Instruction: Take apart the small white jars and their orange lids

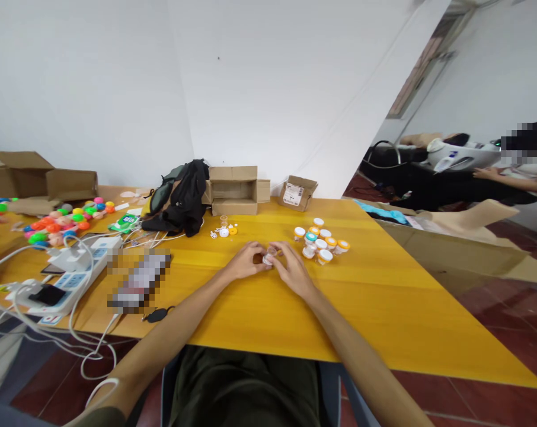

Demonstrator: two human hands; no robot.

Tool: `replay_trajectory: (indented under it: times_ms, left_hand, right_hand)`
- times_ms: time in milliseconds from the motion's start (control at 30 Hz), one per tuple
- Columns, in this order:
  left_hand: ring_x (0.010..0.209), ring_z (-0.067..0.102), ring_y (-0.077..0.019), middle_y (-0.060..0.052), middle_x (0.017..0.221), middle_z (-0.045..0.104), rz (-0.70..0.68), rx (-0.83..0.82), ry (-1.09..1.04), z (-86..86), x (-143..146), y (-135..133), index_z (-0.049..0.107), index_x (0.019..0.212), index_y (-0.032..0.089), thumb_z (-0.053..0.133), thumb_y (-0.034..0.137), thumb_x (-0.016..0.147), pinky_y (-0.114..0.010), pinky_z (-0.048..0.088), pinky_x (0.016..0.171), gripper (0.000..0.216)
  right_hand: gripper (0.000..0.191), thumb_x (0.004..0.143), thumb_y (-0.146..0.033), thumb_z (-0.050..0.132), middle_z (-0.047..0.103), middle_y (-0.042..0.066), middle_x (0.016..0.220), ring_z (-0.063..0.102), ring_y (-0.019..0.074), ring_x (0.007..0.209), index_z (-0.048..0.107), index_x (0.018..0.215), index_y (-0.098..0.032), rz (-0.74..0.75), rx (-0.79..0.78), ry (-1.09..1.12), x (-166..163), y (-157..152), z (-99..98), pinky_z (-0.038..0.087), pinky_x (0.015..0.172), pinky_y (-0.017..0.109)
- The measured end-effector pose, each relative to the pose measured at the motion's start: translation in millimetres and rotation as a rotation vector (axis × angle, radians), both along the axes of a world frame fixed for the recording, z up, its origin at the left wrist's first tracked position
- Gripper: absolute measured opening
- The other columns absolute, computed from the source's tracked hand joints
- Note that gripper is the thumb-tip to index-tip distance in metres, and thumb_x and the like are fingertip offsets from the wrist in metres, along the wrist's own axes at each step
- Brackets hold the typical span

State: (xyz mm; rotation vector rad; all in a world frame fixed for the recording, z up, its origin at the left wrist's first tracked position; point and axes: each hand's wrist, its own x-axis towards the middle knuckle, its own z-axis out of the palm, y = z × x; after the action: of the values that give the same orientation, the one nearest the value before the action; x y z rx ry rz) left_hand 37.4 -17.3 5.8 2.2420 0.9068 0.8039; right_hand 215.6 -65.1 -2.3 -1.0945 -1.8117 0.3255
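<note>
Between my two hands, just above the wooden table, is a small clear plastic jar. My left hand grips its left side with curled fingers. Thumb and fingers of my right hand close on its right side. To the right of my hands stands a cluster of similar jars with white lids, orange lids and a teal lid. Beyond my left hand lie loose white parts, an orange lid and another clear jar.
A cardboard box, a smaller box and a black bag line the wall. Leftward are a phone, a power strip, cables and colourful balls. Another person sits far right.
</note>
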Motion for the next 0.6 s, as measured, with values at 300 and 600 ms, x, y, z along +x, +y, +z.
replay_trajectory:
  times_ms: [300, 600]
  left_hand:
    - [0.092, 0.062, -0.0234, -0.003, 0.091, 0.065, 0.011, 0.02, 0.035, 1.6, 1, -2, 0.071, 0.086, 0.021, 0.077, 0.029, 0.075, -0.037, 0.048, 0.092, 0.015]
    - [0.099, 0.061, -0.0257, -0.004, 0.094, 0.065, -0.001, 0.048, 0.069, 3.0, 1, -3, 0.07, 0.09, 0.022, 0.074, 0.023, 0.074, -0.04, 0.047, 0.096, 0.017]
  right_hand:
    - [0.022, 0.094, -0.038, 0.054, 0.068, 0.007, 0.101, 0.065, 0.025, 0.088, 0.06, 0.112, -0.026, -0.201, 0.112, 0.102, 4, 4, 1.0, 0.056, 0.08, 0.041]
    - [0.017, 0.089, -0.029, 0.057, 0.07, 0.007, 0.098, 0.067, 0.0254, 0.078, 0.062, 0.105, -0.026, -0.134, -0.036, -0.009, 10, 18, -12.4, 0.058, 0.078, 0.044]
